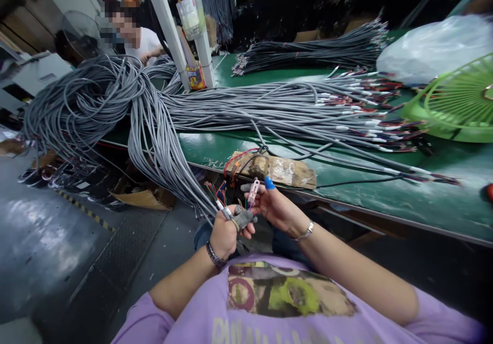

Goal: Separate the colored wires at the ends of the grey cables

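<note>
"What do we have in our left hand (pixel 225 235)?"

"We've closed it around grey cables (pixel 196 195) just below the centre of the frame, with thin coloured wires (pixel 221 193) fanning out above."

"And our right hand (pixel 280 211)?"

"Just right of that, we're pinching a pink tool (pixel 253 192); a blue wrap (pixel 269 183) covers one fingertip."

"Beyond our hands?"

"We see a wood block (pixel 295 172) on the green bench (pixel 389 200), and a fan (pixel 454 100) at the right edge."

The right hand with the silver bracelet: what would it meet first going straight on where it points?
Probably the right hand would meet the thin, multicoloured wire ends of the grey cables in the left hand; depth is unclear.
</note>
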{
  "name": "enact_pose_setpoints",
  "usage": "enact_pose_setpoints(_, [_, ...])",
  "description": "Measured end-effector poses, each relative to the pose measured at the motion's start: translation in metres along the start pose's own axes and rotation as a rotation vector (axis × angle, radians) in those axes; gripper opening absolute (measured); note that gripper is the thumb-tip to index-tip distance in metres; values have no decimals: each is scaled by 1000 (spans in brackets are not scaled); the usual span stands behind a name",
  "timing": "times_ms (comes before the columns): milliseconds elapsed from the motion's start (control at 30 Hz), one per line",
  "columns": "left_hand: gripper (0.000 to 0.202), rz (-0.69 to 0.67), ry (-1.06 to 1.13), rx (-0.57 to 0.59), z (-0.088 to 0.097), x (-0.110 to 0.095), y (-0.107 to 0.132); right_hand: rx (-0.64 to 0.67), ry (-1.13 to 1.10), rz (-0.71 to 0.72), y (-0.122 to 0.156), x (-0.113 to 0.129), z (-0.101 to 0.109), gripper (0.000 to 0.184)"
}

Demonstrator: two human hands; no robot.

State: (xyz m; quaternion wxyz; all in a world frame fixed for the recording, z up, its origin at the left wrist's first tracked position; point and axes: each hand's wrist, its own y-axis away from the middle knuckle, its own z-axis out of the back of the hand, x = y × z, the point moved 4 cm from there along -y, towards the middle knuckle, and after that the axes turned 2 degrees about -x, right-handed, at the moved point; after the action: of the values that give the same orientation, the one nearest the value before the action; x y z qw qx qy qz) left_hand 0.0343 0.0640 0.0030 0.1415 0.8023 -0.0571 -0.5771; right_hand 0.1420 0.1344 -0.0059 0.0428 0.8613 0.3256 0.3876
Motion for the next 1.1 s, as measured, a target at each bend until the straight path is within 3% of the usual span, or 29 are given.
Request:
enact_pose_setpoints(133, [35, 17, 7, 8, -1, 1, -3, -12, 20, 45, 3, 4, -2, 35])
enact_pose_setpoints(433, [39, 33, -52, 19, -6, -1, -5, -29, -67, 5, -2, -5, 9, 26])
enact_pose_setpoints(767, [39, 6, -65, 13, 1, 3, 5, 32, -68, -63, 5, -2, 0, 42])
enact_pose_setpoints(933, [38, -47, -66, -7, 3, 4, 10, 26, -31, 15, 3, -3, 5, 29])
enact_pose_setpoints(1100, [41, -56, -56, -48, 0, 2, 6, 22, -71, 31, 1, -8, 5, 32])
